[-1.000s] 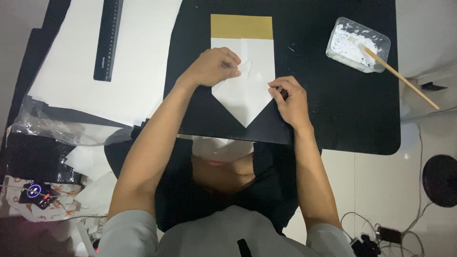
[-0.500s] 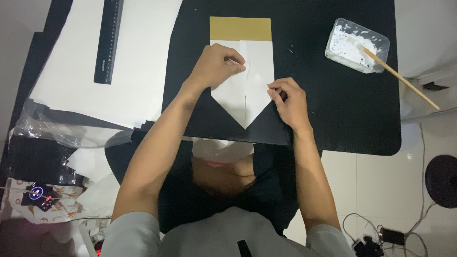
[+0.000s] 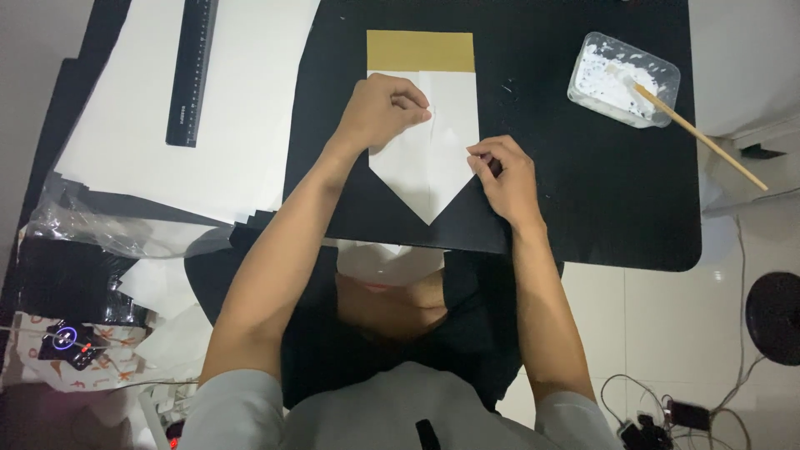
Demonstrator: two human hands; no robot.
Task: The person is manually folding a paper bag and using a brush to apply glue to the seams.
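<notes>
While both bare forearms reach forward from the grey sleeves at the bottom of the view, they angle inward over the person's lap toward the black mat [image 3: 600, 208] that covers the bench. The right hand [image 3: 504, 179] rests at the right slanted edge of the white folded paper [image 3: 429, 158], wrist low on the mat, its fingers [image 3: 483, 154] curled close together and pinched against the paper's edge; whether they grip the edge or only press it down cannot be told. The left hand [image 3: 379, 112] lies farther forward, on the upper left part of the same paper, knuckles up in a loose fist, with the fingertips bent down and pressing near the centre crease. Neither hand is spread open.

That paper lies flat in the middle of the mat, its near end folded to a point that aims back at the person, and its far end shows a tan band [image 3: 421, 50].

Off to the left, on large white sheets [image 3: 242, 100], lies a black ruler [image 3: 192, 71], well apart from the hands. At the far right of the mat stands a clear plastic tub [image 3: 621, 79] of white paste with a wooden stick [image 3: 700, 137] leaning out of it over the mat's edge.
</notes>
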